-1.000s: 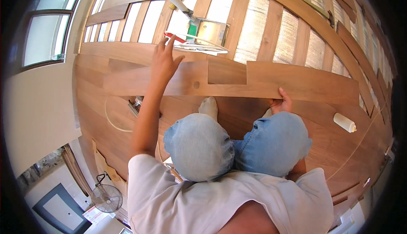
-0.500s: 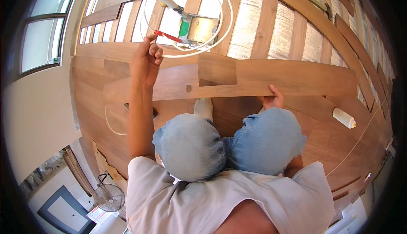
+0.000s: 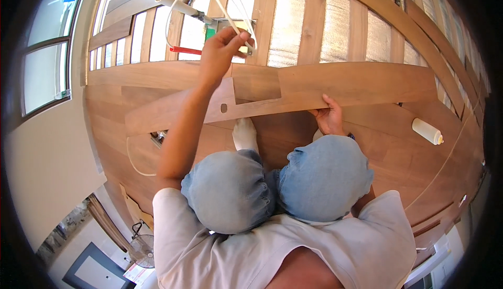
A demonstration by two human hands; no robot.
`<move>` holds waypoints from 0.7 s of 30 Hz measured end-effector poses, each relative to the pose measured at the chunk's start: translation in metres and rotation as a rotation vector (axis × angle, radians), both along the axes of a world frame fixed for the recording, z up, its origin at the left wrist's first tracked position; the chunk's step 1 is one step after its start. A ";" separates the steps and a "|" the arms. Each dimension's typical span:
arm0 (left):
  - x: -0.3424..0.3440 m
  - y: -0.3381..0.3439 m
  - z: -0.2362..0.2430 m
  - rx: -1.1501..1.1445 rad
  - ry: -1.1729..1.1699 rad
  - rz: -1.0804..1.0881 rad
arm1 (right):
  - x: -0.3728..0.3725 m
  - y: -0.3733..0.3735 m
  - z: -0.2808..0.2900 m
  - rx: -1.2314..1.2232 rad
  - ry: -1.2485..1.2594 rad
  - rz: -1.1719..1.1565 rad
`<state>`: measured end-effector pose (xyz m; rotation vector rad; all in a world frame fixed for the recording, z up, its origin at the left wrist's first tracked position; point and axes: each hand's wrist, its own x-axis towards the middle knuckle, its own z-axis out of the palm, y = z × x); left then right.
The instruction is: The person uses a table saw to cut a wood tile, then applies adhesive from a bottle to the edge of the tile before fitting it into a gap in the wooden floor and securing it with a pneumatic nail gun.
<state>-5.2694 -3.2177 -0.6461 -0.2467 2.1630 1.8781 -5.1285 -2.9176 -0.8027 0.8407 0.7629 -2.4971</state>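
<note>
My left hand [image 3: 228, 45] pinches a white cable [image 3: 222, 3] that loops up and over the floor opening. A red tip or sleeve [image 3: 185, 50] shows on the cable's lower left. Behind the fingers, partly hidden, is a square floor box [image 3: 222, 24] with a green piece beside it. A long wooden plank [image 3: 356, 85] lies across in front of my knees, with a rectangular notch in its far edge and a small oval hole [image 3: 224, 108]. My right hand [image 3: 329, 116] grips the plank's near edge, thumb on top.
Wooden battens over shiny foil [image 3: 285, 22] run across the far side. A white pipe [image 3: 175, 3] sticks up at the box. A white squeeze bottle [image 3: 427, 131] lies at right. Loose planks [image 3: 435, 43] lie far right. A fan [image 3: 141, 249] stands lower left.
My left hand has moved right, from the cable's red part to its white length. The cable loop has shifted and narrowed. My right hand stays at the plank's near edge.
</note>
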 end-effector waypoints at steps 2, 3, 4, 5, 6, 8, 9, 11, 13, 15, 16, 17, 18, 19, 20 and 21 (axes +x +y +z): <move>-0.018 -0.004 -0.028 -0.055 0.004 -0.025 | 0.001 0.001 0.002 0.004 0.011 0.001; -0.024 -0.005 -0.042 -0.258 -0.069 -0.091 | 0.001 0.000 0.005 -0.008 0.004 -0.009; -0.029 -0.003 -0.055 -0.456 -0.140 -0.161 | 0.000 0.002 0.005 -0.014 -0.002 -0.022; -0.032 0.002 -0.065 -0.624 -0.031 -0.315 | 0.000 0.004 0.003 -0.010 -0.001 -0.031; -0.028 0.008 -0.076 -0.798 0.176 -0.439 | 0.001 0.006 -0.001 -0.011 -0.003 -0.037; -0.014 0.026 -0.083 -1.049 0.450 -0.616 | 0.001 0.007 -0.006 -0.009 -0.007 -0.046; -0.009 0.033 -0.096 -1.108 0.446 -0.639 | 0.001 0.006 -0.006 0.003 -0.009 -0.051; -0.001 0.044 -0.103 -1.116 0.416 -0.649 | 0.001 0.006 -0.006 0.014 -0.013 -0.052; -0.004 0.041 -0.114 -1.085 0.545 -0.557 | -0.001 0.007 -0.005 0.013 0.001 -0.065; -0.003 0.025 -0.137 -1.055 0.659 -0.465 | -0.003 0.002 -0.003 0.015 -0.003 -0.069; -0.002 0.010 -0.156 -1.018 0.634 -0.459 | -0.003 -0.001 -0.004 0.019 -0.007 -0.076; -0.003 0.007 -0.159 -0.973 0.617 -0.457 | -0.003 0.001 -0.007 0.025 -0.013 -0.080; -0.004 0.005 -0.161 -0.825 0.205 -0.512 | -0.003 0.003 -0.010 0.025 -0.015 -0.085; -0.004 0.000 -0.163 -0.823 0.201 -0.516 | -0.003 0.004 -0.012 0.019 -0.016 -0.088; -0.005 -0.005 -0.165 -0.717 0.075 -0.493 | -0.003 0.005 -0.013 0.019 -0.022 -0.091; -0.006 -0.010 -0.167 -0.610 -0.050 -0.468 | -0.003 0.007 -0.015 0.017 -0.019 -0.079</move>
